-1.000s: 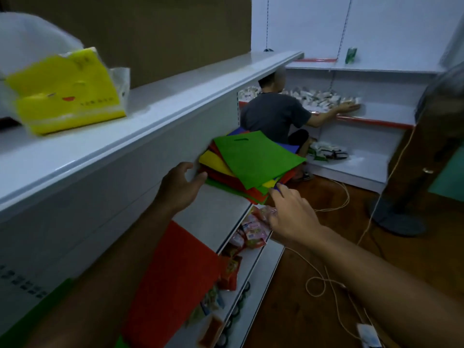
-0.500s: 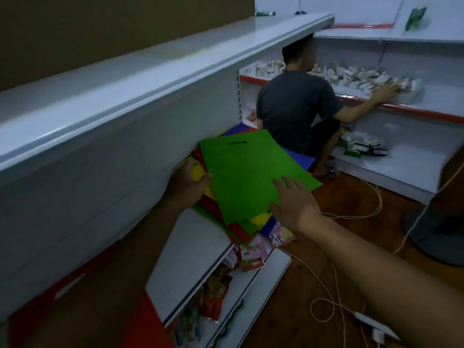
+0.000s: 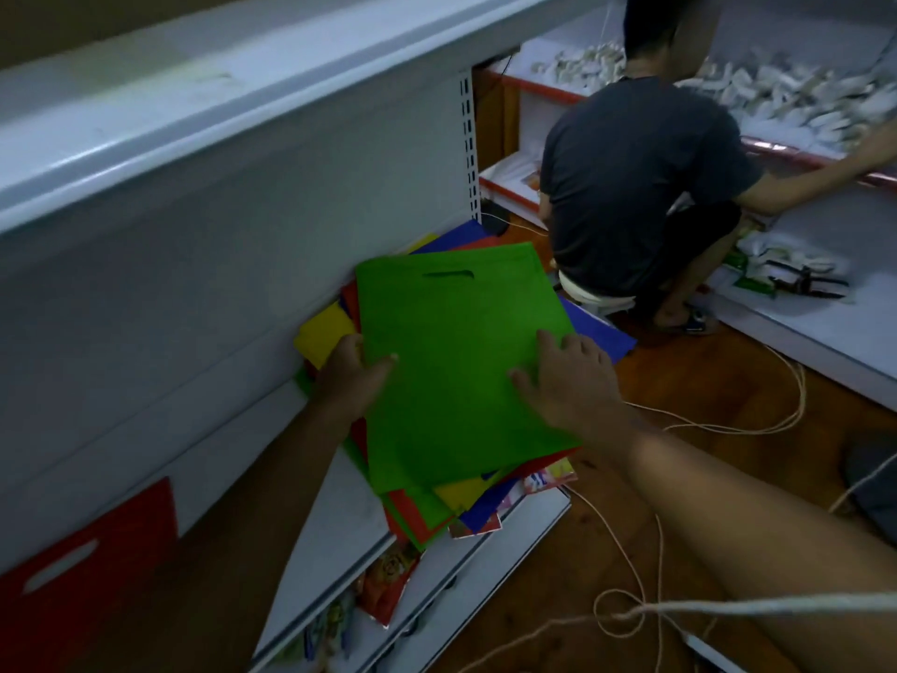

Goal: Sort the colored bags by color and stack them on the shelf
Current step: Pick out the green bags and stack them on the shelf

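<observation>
Resting two hands, left hand point(image 3: 352, 376) gripping, right hand point(image 3: 565, 376) flat, on one green bag point(image 3: 456, 361)

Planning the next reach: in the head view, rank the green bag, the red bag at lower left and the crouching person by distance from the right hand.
1. Green bag: under the right hand.
2. Person: ahead, crouching.
3. Red bag: far left.

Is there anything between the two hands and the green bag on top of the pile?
Nothing visible. The left hand grips the green bag at its left edge, and the right hand rests flat on it.
</observation>
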A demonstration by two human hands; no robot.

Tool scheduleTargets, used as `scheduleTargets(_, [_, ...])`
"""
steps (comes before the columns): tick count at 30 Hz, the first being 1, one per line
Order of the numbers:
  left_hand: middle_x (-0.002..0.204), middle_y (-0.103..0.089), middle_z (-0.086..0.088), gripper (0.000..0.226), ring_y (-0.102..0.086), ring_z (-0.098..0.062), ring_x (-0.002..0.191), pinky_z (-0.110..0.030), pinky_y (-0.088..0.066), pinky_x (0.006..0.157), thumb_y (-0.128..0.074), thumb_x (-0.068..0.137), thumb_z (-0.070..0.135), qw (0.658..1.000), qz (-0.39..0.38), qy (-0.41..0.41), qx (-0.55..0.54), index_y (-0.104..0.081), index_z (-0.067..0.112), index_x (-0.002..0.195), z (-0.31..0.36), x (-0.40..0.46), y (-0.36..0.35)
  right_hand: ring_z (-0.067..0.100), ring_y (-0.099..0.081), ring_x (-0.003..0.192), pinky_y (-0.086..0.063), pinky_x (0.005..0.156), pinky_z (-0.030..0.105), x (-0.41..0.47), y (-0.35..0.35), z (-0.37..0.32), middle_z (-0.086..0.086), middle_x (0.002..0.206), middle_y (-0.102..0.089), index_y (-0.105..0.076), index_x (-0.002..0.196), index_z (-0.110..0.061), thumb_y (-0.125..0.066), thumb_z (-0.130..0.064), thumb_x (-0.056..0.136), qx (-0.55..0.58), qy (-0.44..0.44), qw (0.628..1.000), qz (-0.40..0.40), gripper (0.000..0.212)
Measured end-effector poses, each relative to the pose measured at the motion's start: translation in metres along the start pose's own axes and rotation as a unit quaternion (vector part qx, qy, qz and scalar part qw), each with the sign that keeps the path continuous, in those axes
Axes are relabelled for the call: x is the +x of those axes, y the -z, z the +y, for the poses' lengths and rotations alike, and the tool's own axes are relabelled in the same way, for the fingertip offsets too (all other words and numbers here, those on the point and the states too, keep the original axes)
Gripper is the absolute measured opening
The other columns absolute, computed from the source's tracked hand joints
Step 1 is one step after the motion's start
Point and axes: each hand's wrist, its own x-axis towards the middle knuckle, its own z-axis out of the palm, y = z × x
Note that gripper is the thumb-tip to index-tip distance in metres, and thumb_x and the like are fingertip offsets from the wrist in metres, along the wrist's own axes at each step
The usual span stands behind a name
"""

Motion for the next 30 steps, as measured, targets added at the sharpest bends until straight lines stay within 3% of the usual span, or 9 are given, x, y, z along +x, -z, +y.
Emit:
scheduleTargets(4, [0.135,-0.052,-0.016,0.064,-0.057,-0.035,0.112,-0.046,-0.051,0.091,-0.068,0.088,0.022,0.999,0.036,0.031,-0.019,-0.037,0.007,0.142,0.0,0.009,-0.002,0.035,-0.03,0.139,-0.024,0.115,0.047,0.0,0.0,0.003,0.02,0.145,-0.039,-0.025,0.147,-0.014,-0.042,-0.054,0.096,0.005,0.013,1.0,0.02,0.067])
scheduleTargets(9, [0.118,-0.061,-0.018,0.06,-0.061,-0.034,0.1,-0.04,-0.051,0.081,-0.068,0.087,0.018,0.997,0.06,0.042,0.009,-0.041,0.005,0.139,-0.003,0.011,-0.002,0.034,-0.018,0.146,-0.017,0.119,0.046,-0.003,-0.009,0.006,0.021,0.154,-0.028,-0.013,0.151,-0.015,-0.037,-0.053,0.098,-0.001,0.044,0.999,0.019,0.069])
scheduleTargets(14, [0.125,-0.059,-0.018,0.058,-0.059,-0.036,0.108,-0.045,-0.05,0.089,-0.071,0.083,0.021,0.995,0.083,0.037,0.035,-0.049,0.003,0.133,-0.01,0.008,0.006,0.032,-0.02,0.146,-0.015,0.119,0.045,-0.011,-0.018,0.004,0.018,0.155,-0.028,-0.012,0.152,-0.016,-0.032,-0.055,0.098,-0.008,0.068,0.997,0.044,0.069])
scheduleTargets(18, [0.105,-0.069,-0.015,0.032,-0.067,-0.031,0.092,-0.045,-0.055,0.083,-0.074,0.081,0.013,0.995,0.064,0.027,-0.072,-0.066,0.004,0.111,-0.016,0.004,0.013,0.029,-0.016,0.148,-0.012,0.119,0.043,-0.018,-0.018,0.0,0.014,0.158,-0.024,-0.012,0.153,-0.016,-0.036,-0.052,0.098,0.012,0.088,0.995,0.046,0.07])
scheduleTargets(22, [0.105,-0.068,-0.01,0.028,-0.067,-0.025,0.087,-0.039,-0.053,0.083,-0.072,0.083,0.009,0.983,0.012,0.031,-0.182,-0.066,0.009,0.11,-0.015,-0.004,0.017,0.025,-0.021,0.146,-0.014,0.119,0.041,-0.024,-0.014,-0.003,0.008,0.156,-0.029,-0.018,0.152,-0.016,-0.048,-0.046,0.097,0.044,0.104,0.992,0.065,0.07])
scheduleTargets(25, [0.106,-0.068,-0.009,0.024,-0.067,-0.024,0.088,-0.04,-0.053,0.084,-0.068,0.084,0.001,0.98,-0.004,0.013,-0.197,-0.066,0.018,0.101,-0.012,-0.008,0.021,0.026,-0.022,0.145,-0.015,0.118,0.042,-0.026,-0.014,-0.005,0.008,0.155,-0.029,-0.017,0.152,-0.016,-0.055,-0.043,0.094,0.067,0.101,0.99,0.072,0.075])
scheduleTargets(30, [0.11,-0.066,-0.014,0.039,-0.065,-0.029,0.095,-0.043,-0.053,0.086,-0.059,0.085,-0.009,0.957,-0.013,0.018,-0.289,-0.06,0.005,0.121,-0.007,-0.023,0.034,0.032,-0.016,0.147,-0.015,0.12,0.047,-0.021,-0.015,-0.009,0.015,0.157,-0.023,-0.009,0.154,-0.017,-0.059,-0.045,0.091,0.128,0.084,0.986,0.071,0.085])
